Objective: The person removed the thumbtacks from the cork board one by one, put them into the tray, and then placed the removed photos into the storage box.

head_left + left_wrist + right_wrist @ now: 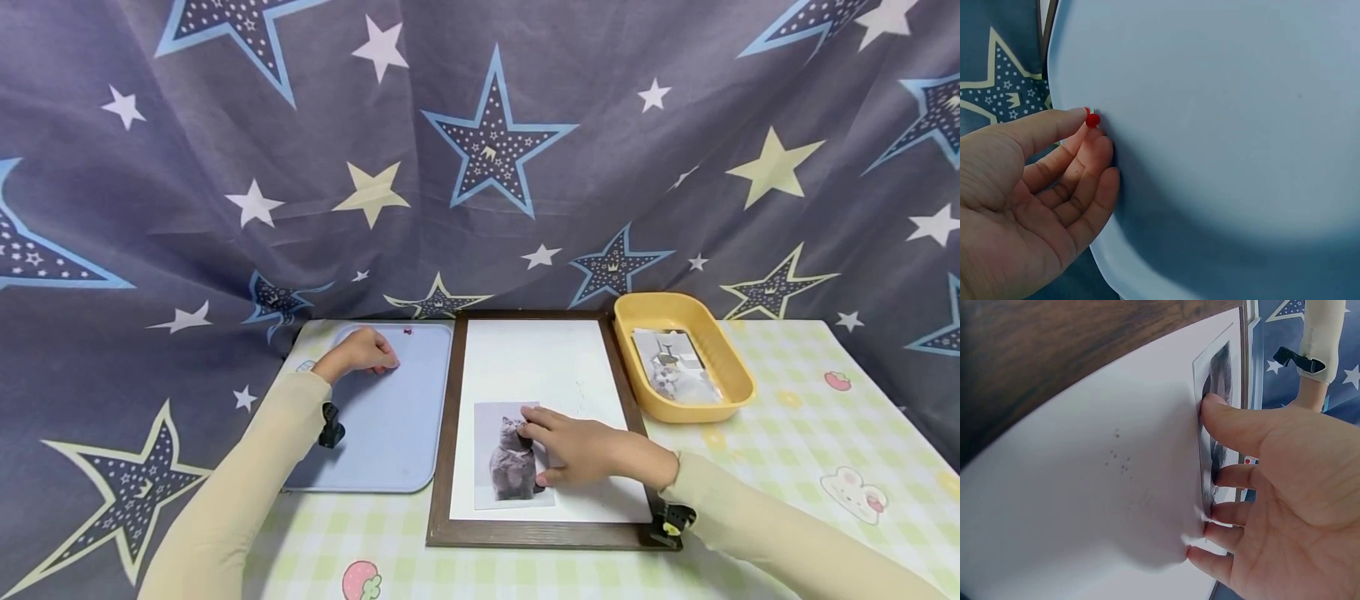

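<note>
Over the upper part of a pale blue tray (382,450), my left hand (363,350) pinches a red push pin (1092,119) between thumb and fingertips. Another red push pin (408,331) lies near the tray's far edge. A grey cat photo (510,471) lies on the lower left of a white board (536,354) with a dark brown wooden frame (448,433). My right hand (581,447) rests on the photo's right side, its spread fingertips and thumb touching the print, and covers part of it. In the right wrist view, small dark holes mark the board.
A yellow basket (738,375) with more photos (667,367) in it stands right of the board at the back. A checked cloth (795,467) covers the table. Behind it hangs a dark star-patterned curtain (600,92).
</note>
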A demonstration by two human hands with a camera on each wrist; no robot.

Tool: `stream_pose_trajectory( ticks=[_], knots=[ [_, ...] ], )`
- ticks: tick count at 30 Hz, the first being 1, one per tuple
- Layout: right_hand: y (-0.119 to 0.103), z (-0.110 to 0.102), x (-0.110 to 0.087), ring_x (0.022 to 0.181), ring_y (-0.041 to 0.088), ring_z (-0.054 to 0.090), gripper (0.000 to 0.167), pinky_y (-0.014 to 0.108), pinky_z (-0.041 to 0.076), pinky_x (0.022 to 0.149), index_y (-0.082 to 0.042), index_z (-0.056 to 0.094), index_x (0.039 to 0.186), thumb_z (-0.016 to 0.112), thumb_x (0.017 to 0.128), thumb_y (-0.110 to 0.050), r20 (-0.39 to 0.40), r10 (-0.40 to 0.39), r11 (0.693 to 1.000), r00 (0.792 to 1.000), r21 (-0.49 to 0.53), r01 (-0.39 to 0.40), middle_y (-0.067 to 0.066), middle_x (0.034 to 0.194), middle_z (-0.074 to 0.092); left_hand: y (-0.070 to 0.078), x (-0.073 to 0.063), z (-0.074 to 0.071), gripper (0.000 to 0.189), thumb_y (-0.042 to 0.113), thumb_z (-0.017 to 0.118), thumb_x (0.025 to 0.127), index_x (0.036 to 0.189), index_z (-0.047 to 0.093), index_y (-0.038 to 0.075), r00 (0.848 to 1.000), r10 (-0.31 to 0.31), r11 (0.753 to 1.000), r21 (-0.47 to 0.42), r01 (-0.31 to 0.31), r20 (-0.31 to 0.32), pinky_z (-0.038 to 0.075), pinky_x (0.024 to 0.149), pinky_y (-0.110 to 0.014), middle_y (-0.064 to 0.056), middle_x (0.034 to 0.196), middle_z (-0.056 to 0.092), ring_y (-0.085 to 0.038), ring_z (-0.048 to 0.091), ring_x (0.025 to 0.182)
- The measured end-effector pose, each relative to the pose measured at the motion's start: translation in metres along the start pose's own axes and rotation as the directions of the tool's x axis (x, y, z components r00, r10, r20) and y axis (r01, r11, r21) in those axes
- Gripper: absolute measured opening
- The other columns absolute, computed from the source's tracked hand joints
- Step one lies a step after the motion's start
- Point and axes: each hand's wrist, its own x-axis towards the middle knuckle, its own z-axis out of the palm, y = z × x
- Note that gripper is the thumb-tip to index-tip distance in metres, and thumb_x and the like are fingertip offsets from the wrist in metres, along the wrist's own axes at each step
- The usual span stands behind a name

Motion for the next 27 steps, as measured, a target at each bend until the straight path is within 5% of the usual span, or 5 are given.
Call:
stream_pose_trajectory(
  ticks=[17, 23, 27],
  knots=[
    [-0.002, -0.004, -0.001, 0.153, 0.038, 0.028, 0.073, 0.052, 0.047, 0.111, -0.005, 0.039, 0.155, 0.066, 0.098, -0.042, 0.012, -0.006, 1.000, 1.000, -0.003, 0.006, 0.019, 0.167, 0.025, 0.002, -0.002, 0.000, 0.023, 0.015, 0.069, 0.094, 0.098, 0.074, -0.007, 1.000, -0.020, 0.999, -0.044, 0.020, 0.002, 0.057, 0.065, -0.027, -0.010, 0.076, 0.074, -0.011, 0.063, 0.065],
    [-0.002, -0.003, -0.001, 0.154, 0.037, 0.026, 0.074, 0.052, 0.047, 0.111, -0.006, 0.038, 0.156, 0.067, 0.098, -0.042, 0.016, 0.004, 1.000, 1.000, 0.001, -0.004, 0.018, 0.168, 0.024, 0.013, -0.004, 0.004, 0.023, 0.013, 0.060, 0.090, 0.096, 0.073, -0.007, 0.994, -0.007, 0.998, -0.062, 0.000, -0.111, 0.047, 0.056, -0.021, 0.001, 0.062, 0.063, -0.008, 0.055, 0.059],
    [-0.002, -0.003, -0.002, 0.154, 0.037, 0.027, 0.074, 0.052, 0.048, 0.110, -0.006, 0.039, 0.155, 0.067, 0.097, -0.042, 0.011, 0.004, 1.000, 1.000, -0.006, -0.004, 0.018, 0.167, 0.024, 0.035, -0.008, 0.010, 0.024, 0.009, 0.058, 0.089, 0.098, 0.069, -0.010, 0.990, -0.004, 0.978, -0.209, -0.026, -0.144, 0.046, 0.054, -0.020, 0.004, 0.061, 0.059, -0.007, 0.053, 0.057]
  ],
)
